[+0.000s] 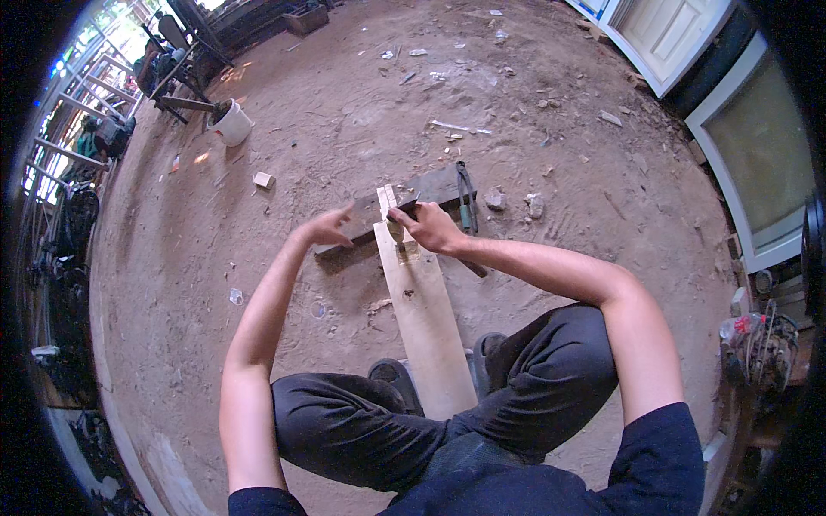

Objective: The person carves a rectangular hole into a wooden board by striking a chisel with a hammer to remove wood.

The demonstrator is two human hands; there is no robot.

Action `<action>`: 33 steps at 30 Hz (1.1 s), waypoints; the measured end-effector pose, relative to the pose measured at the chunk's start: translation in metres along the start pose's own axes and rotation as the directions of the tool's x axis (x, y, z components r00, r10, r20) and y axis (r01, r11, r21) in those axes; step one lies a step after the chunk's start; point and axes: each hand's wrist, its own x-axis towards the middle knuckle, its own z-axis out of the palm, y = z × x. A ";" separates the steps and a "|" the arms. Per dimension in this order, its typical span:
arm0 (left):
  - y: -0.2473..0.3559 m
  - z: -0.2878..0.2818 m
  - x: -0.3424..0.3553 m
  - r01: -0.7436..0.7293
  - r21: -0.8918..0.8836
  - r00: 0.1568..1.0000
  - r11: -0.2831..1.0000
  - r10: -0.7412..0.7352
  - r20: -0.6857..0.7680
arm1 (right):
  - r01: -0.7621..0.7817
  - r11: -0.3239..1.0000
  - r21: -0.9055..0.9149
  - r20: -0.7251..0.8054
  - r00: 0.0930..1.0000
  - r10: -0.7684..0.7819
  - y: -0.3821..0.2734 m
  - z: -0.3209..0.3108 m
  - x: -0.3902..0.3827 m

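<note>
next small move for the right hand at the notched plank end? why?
Probably press the tool down into the notch and pare a little more. The right hand grips a small tool, partly hidden, at the notched end of the plank. That end rests on a dark board. The left hand steadies the board. Pliers lie unused alongside.

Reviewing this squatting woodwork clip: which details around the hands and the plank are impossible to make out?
Head view only:
- Tool in the right hand: hidden by the fingers, so its kind and the grip are unclear.
- Near end of the long pale wooden plank: covered by the knees and dark shoes.
- Left hand on the dark flat wooden board: contact too small to judge.
</note>
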 end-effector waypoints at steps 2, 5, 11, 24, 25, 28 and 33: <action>0.040 0.045 0.009 -0.131 -0.103 0.991 0.986 0.130 -0.015 | 0.000 1.000 -0.012 -0.008 1.000 0.000 0.013 -0.005 -0.002; 0.078 0.072 0.011 -0.442 -0.030 0.891 0.897 0.434 -0.133 | 0.021 1.000 -0.007 -0.035 0.999 -0.021 0.009 0.002 0.001; 0.078 0.090 0.025 -0.294 -0.450 0.955 0.844 0.246 -0.163 | 0.014 0.999 -0.040 -0.016 1.000 -0.015 0.004 0.005 0.008; 0.071 0.096 0.058 -0.259 -0.358 0.963 0.897 0.212 -0.166 | -0.022 0.934 -0.358 0.082 0.995 0.056 -0.001 -0.009 -0.001; 0.063 0.094 0.058 -0.261 -0.355 0.965 0.898 0.233 -0.121 | -0.020 0.935 -0.353 0.083 0.995 0.053 -0.004 -0.007 -0.005; 0.052 0.100 0.061 -0.257 -0.375 0.966 0.891 0.222 -0.136 | -0.098 0.990 -0.103 -0.001 0.995 0.099 -0.014 -0.006 -0.018; 0.081 0.103 0.058 -0.260 -0.443 0.963 0.858 0.196 -0.184 | 0.008 1.000 0.026 -0.053 0.999 -0.007 0.000 -0.021 -0.008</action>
